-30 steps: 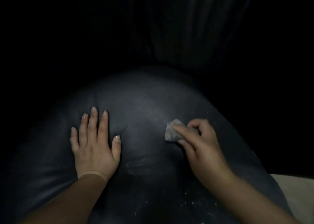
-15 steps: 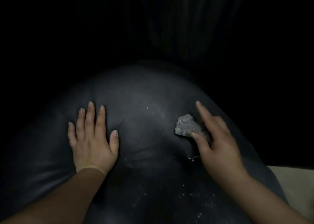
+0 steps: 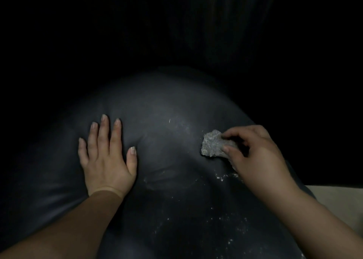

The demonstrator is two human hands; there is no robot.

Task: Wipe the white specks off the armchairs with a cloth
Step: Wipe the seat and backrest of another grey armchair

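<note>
A black, rounded armchair cushion fills the lower middle of the head view. White specks lie scattered on its lower right part, and a pale smear runs across the top. My left hand rests flat on the cushion at the left, fingers straight. My right hand pinches a small bunched grey cloth between thumb and curled fingers and presses it on the cushion's right slope.
Everything behind and beside the cushion is dark; faint vertical folds show at the top. A pale strip of floor or furniture shows at the lower right edge.
My right index finger, stretched out half a second ago, has curled back over the cloth. The cloth has shifted slightly along the right slope. My left hand has stayed put.
</note>
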